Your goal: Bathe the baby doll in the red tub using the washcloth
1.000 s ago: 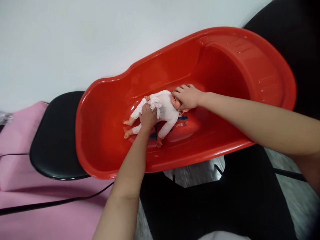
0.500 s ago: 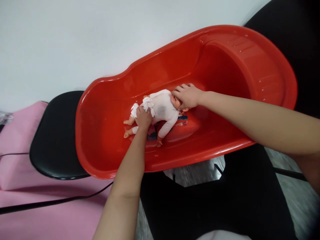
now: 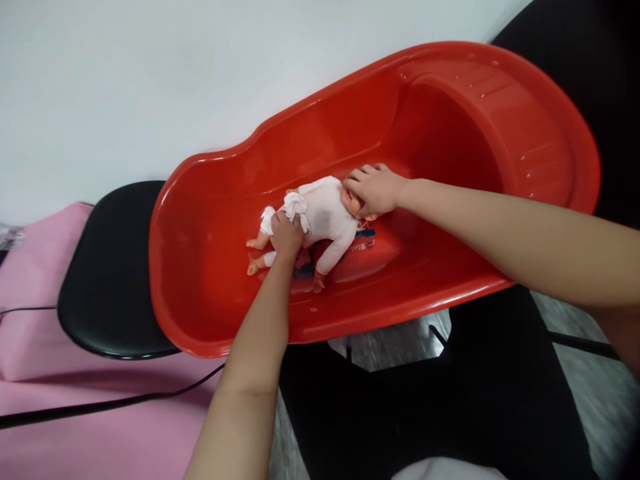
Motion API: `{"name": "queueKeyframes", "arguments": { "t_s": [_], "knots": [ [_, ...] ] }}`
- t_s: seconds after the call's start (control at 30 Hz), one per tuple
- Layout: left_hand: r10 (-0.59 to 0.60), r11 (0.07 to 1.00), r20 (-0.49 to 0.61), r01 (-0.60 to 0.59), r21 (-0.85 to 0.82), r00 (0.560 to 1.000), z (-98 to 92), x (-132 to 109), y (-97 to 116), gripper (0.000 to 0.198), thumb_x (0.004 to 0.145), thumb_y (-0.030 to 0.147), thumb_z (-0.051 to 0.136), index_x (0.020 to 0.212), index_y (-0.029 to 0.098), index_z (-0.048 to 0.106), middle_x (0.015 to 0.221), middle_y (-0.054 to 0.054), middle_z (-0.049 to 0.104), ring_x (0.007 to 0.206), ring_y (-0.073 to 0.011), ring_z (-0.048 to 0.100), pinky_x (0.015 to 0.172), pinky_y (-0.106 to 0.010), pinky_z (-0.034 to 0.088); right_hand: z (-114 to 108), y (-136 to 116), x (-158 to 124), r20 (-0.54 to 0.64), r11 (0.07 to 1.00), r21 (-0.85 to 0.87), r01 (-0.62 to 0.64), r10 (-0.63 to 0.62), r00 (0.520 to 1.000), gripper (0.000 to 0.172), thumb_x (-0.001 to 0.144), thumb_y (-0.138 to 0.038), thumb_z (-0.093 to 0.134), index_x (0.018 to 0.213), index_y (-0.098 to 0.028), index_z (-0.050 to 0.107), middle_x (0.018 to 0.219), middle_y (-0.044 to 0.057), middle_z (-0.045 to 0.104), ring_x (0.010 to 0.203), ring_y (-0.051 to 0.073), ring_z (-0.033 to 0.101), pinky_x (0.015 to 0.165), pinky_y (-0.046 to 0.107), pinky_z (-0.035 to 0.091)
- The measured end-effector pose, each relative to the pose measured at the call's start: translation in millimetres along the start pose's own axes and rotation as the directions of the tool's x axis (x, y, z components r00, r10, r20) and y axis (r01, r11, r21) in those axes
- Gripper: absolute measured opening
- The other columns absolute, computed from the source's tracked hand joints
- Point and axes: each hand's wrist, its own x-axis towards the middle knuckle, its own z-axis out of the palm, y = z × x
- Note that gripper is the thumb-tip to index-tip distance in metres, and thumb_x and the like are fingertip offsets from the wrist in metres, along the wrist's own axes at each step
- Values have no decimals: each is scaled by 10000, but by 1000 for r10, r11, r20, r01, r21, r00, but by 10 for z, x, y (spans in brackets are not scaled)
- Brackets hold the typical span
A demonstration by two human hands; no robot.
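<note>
A baby doll (image 3: 324, 215) in white clothing lies on its back at the bottom of a red baby bathtub (image 3: 200, 280), feet to the left and head to the right. My left hand (image 3: 287, 235) is closed at the doll's hips, beside a bunched white piece of its clothing (image 3: 295, 204); its fingertips are partly hidden. Over the doll's head my right hand (image 3: 376, 190) is laid, fingers curved round the top and covering much of the face. One doll arm (image 3: 334, 255) stretches down toward the near wall of the tub.
Under the tub's left end is a black chair seat (image 3: 113, 273). Pink padded material (image 3: 100, 437) lies at the left, crossed by a black strap (image 3: 125, 401). A white wall (image 3: 150, 73) rises behind the tub, and a dark rounded shape (image 3: 600, 80) stands at the upper right.
Both hands keep their places on the doll, which lies as before. Only the camera view has shifted slightly.
</note>
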Motion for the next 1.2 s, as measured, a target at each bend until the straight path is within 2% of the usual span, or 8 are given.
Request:
{"name": "queueKeyframes", "arguments": {
  "t_s": [0.23,0.4,0.5,0.67,0.8,1.0,1.2],
  "knots": [
    [37,999,-12,-36,27,999,47,40,-53,411,1152,386,467,1450,132,594,1539,-250,578,1495,-394,539,1263,-543,442,24,10,8,-6,1000,1,-1,1,1000,754,862,-536,700,1514,-172,594,1536,192,593,1385,425,526,1152,621,429],
    [29,1000,-14,-29,-10,999,68,47,-70,361,1135,381,488,1425,200,604,1552,-227,565,1517,-402,516,1255,-575,444,61,36,21,-11,999,33,4,-4,1000,777,863,-556,700,1533,-177,589,1560,189,577,1422,445,501,1184,638,390],
    [36,999,-14,-36,-14,999,77,47,-75,367,1131,365,481,1433,188,593,1551,-237,561,1513,-407,518,1253,-577,444,75,48,28,-14,999,38,2,-2,1000,764,895,-582,679,1540,-181,590,1565,186,573,1428,443,496,1187,633,390],
    [45,998,-6,-46,-33,999,100,62,-83,382,1138,361,489,1461,177,574,1570,-253,543,1543,-414,485,1269,-597,412,75,53,32,0,999,42,6,-6,1000,784,896,-594,699,1548,-174,585,1570,185,561,1452,451,473,1202,631,373],
    [56,997,3,-56,-60,998,116,75,-83,360,1137,323,494,1454,169,572,1568,-251,542,1547,-403,472,1289,-588,380,84,59,37,-7,1000,22,7,-7,1000,771,886,-589,717,1526,-174,602,1556,179,578,1419,439,505,1182,629,405],
    [26,998,5,-25,-50,1000,70,55,-28,367,1134,326,505,1452,154,569,1538,-252,553,1503,-400,506,1294,-566,390,112,76,50,-34,1000,13,22,-21,999,749,902,-617,697,1505,-180,620,1544,175,597,1387,431,539,1159,630,436],
    [13,998,5,-13,-60,1000,47,50,9,338,1120,311,534,1426,177,586,1532,-237,562,1503,-412,505,1290,-573,406,130,77,52,-39,999,41,21,-19,999,736,937,-643,651,1510,-182,621,1558,171,594,1403,438,535,1178,637,416]
  ]
}}
